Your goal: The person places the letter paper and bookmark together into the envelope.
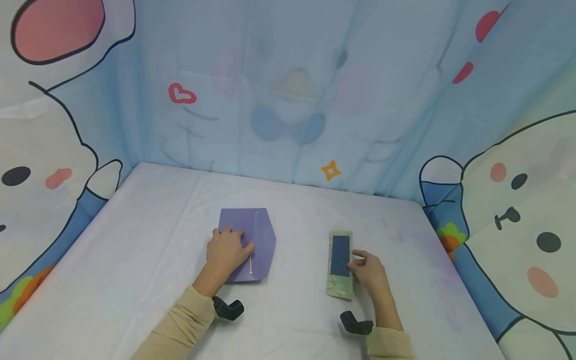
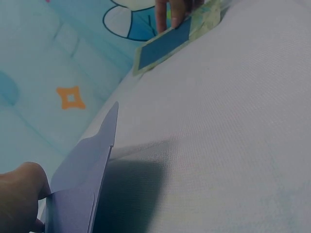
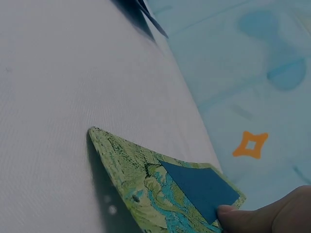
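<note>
A purple paper envelope [image 1: 263,250], its pointed flap spread to the right, is under my left hand [image 1: 227,250]. That hand's fingers bend over the envelope's left part, with the thumb at the pocket edge. In the left wrist view the envelope [image 2: 80,170] stands tilted above the cloth and casts a shadow. To the right, a long green-patterned card [image 1: 340,287] bears a dark blue rectangle. My right hand [image 1: 371,270] pinches the card's right edge. In the right wrist view the thumb presses on the blue part, and the card [image 3: 131,179] is tilted off the cloth.
A white cloth [image 1: 297,310] covers the table. Behind it hangs a light blue curtain [image 1: 288,165] with cartoon figures, which also runs along both sides. Black wrist devices [image 1: 228,308] sit at both wrists. White cloth lies between envelope and card.
</note>
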A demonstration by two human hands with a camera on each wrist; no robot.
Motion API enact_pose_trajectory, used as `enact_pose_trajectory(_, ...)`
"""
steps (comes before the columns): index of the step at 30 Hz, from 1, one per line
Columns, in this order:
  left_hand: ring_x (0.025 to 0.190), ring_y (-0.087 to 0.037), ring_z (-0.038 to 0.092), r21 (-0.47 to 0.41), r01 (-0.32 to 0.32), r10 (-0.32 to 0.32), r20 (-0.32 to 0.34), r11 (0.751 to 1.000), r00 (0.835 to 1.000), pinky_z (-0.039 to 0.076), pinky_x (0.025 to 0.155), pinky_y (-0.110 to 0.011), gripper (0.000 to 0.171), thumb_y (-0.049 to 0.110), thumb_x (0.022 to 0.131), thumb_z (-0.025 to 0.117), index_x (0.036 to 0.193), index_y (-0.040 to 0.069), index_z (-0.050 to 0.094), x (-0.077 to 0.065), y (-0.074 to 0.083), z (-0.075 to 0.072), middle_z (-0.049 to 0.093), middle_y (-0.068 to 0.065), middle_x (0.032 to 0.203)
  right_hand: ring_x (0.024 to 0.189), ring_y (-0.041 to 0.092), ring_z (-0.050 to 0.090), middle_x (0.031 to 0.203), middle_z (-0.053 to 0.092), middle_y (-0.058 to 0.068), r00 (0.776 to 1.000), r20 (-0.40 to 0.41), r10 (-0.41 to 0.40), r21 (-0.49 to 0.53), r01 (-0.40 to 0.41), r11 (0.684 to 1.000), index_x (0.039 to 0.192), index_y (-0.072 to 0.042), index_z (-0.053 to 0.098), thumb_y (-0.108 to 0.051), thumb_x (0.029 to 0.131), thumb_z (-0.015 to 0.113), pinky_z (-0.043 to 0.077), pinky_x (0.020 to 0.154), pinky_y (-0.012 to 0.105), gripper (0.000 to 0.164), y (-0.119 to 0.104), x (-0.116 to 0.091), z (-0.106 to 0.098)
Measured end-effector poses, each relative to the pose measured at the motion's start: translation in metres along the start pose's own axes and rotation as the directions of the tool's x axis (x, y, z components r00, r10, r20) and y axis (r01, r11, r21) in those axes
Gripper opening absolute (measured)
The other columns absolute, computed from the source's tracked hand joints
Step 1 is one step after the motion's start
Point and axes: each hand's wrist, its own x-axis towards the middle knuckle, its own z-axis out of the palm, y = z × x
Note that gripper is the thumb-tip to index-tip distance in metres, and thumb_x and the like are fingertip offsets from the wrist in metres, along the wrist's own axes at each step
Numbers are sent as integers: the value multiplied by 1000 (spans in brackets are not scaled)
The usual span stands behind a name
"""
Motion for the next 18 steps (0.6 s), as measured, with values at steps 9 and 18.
enact_pose_trajectory(9,101,-38,49,7,5,-5,18,1000,1000,48,70,-49,54,50,79,46,119,16,59,0,-1,0,56,-16,117,72,13,56,106,55,16,998,4,67,236,-66,970,132,-5,42,-10,86,55,49,58,23,48,-4,0,6)
enact_pose_trajectory(18,99,-37,49,-8,-6,6,-2,1000,1000,48,68,-48,53,49,78,47,118,16,60,-1,-1,0,57,-16,115,72,9,56,105,54,14,997,-3,75,392,-68,917,133,-7,40,-9,86,55,50,59,21,49,-11,-1,11)
